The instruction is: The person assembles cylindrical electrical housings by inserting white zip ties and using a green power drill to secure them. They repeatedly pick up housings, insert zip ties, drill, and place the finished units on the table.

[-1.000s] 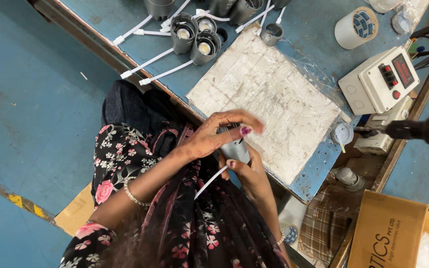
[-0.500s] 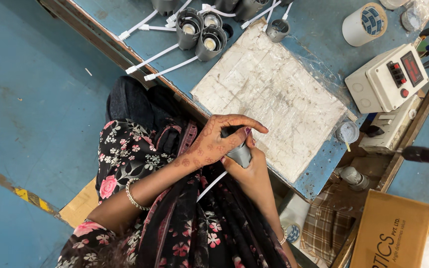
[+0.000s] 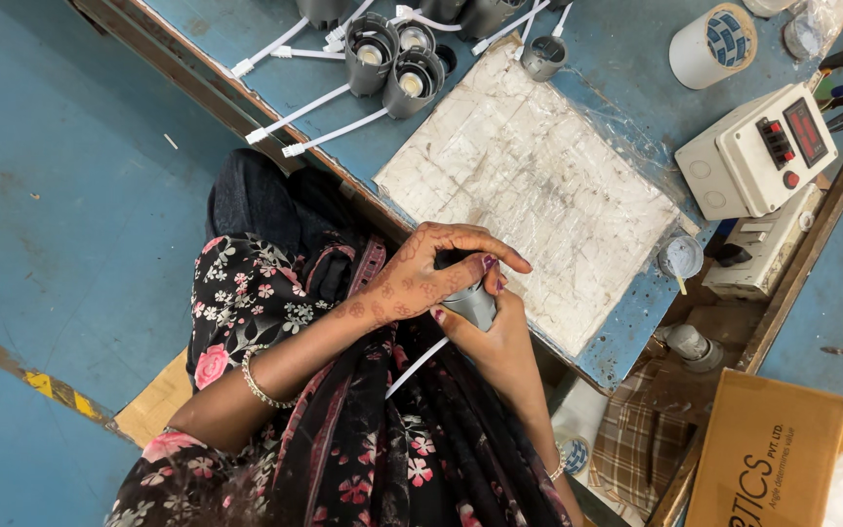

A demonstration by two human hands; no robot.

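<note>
Both hands meet at the near edge of the blue workbench (image 3: 626, 337), over my lap. My right hand (image 3: 501, 344) cups a small grey cylindrical housing (image 3: 470, 304) from below. My left hand (image 3: 421, 278), patterned with henna and wearing a bracelet at the wrist, curls over the top of the housing with its fingertips on the upper end. A white cable (image 3: 417, 366) trails from the housing down across my dark floral clothing.
A white plastic-wrapped pad (image 3: 539, 176) lies on the bench. Behind it are several grey housings with white cables (image 3: 392, 59), a tape roll (image 3: 709, 44), a white control box (image 3: 763, 146) and a small white cup (image 3: 680, 259). A cardboard box (image 3: 773, 459) stands at lower right.
My left hand has closed further over the housing, fingers now wrapped across its top. The green-handled tool at the right edge has moved down and almost out of sight.
</note>
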